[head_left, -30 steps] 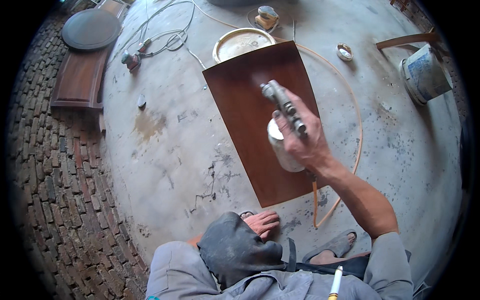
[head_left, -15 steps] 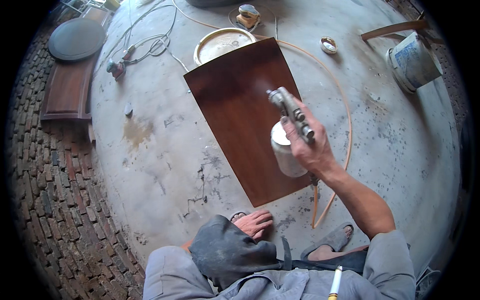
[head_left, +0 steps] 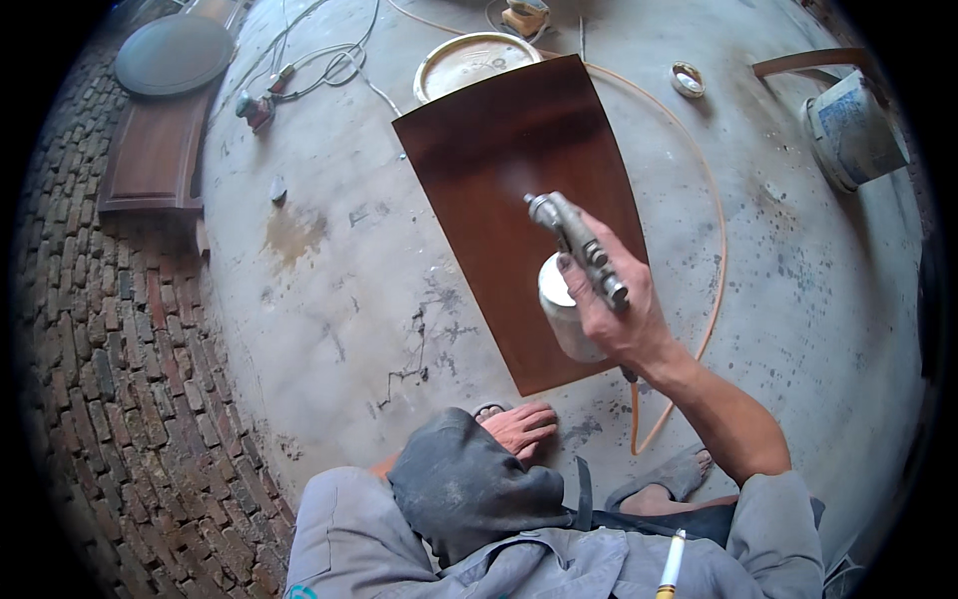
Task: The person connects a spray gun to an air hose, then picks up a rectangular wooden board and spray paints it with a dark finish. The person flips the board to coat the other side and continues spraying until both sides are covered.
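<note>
The right hand [head_left: 619,314] grips a spray gun [head_left: 577,240] by its handle, nozzle angled down over the brown board [head_left: 499,170] lying flat on the floor [head_left: 329,290]. The left hand is out of sight.

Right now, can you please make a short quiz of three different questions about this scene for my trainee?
1. True or false: the right hand holds the spray gun above the brown wooden panel.
2. What hangs under the gun? A) a pale metal cup B) a paint brush C) a roll of tape
3. Fill in: the panel lies flat on the ______ floor.

Key
1. True; the fingers wrap the gun's handle.
2. A, the cup.
3. Concrete.

The left hand is not in view.
</note>
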### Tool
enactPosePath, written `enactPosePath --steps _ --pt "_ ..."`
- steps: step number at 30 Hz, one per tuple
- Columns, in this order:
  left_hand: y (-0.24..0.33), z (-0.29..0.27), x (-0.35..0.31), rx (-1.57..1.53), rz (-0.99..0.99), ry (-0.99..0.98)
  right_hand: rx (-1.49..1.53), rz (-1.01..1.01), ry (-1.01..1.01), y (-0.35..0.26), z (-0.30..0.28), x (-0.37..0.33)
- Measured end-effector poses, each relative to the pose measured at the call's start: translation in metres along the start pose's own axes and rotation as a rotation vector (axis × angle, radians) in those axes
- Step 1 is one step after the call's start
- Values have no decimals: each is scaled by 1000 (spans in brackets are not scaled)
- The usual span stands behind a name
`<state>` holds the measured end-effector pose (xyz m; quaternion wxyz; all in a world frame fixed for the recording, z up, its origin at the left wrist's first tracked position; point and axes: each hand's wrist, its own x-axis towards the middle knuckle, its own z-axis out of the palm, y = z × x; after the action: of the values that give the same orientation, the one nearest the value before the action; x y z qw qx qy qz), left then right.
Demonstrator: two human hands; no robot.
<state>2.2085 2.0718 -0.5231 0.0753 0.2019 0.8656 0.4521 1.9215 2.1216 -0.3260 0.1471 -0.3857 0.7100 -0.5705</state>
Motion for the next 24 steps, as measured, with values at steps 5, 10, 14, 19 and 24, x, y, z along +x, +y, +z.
enactPosePath --steps 5,10,14,19,24 --pt "5 -4 2 -24 -28 -31 208 42 -184 -1 17 -9" --pt "-5 7 -2 12 11 -29 66 125 -101 0 -8 -17" --pt "-6 12 -4 29 -24 -49 -125 112 59 8 -36 -21" --pt "-9 15 -5 37 1 -32 -207 193 103 9 -41 -25" --pt "-6 11 -3 41 -12 -26 -2 155 -46 -1 -19 -38"
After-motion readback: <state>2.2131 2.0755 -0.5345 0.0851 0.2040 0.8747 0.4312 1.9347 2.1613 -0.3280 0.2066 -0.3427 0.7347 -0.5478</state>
